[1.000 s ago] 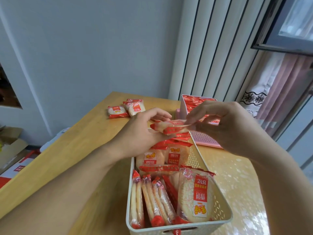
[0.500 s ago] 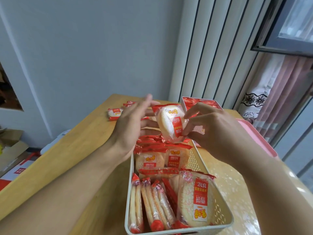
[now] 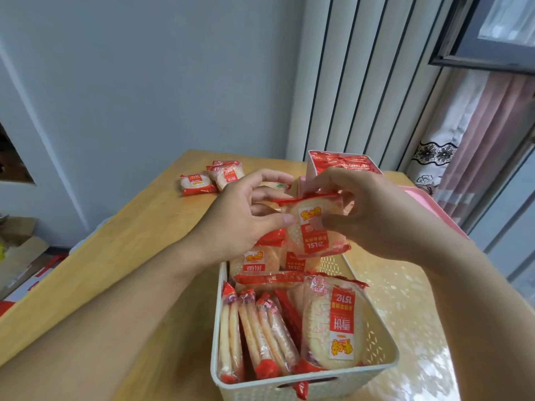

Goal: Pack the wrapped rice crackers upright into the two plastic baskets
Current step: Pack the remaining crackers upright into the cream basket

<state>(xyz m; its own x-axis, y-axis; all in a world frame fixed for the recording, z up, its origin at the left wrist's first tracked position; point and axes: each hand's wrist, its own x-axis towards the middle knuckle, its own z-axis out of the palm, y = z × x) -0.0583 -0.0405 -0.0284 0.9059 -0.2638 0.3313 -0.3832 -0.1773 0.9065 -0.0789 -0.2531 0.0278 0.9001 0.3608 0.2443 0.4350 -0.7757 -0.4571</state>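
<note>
Both your hands hold one wrapped cracker upright over the far end of the white basket.

Your left hand (image 3: 243, 218) pinches the left edge of the cracker packet (image 3: 314, 227) between thumb and fingers, and your right hand (image 3: 373, 215) grips its right side, fingers curled round the wrapper. The packet stands on edge, label facing you, its red seal on top, just above the packets already in the white basket (image 3: 382, 363). In that basket, a row of packets stands on edge at the near left, one larger packet leans at the near right, and more stand behind them. The pink basket (image 3: 311, 172) beyond your hands is filled with red wrappers. A few loose packets (image 3: 211, 179) lie on the wooden table (image 3: 130, 241), far left, well apart from both baskets.
</note>
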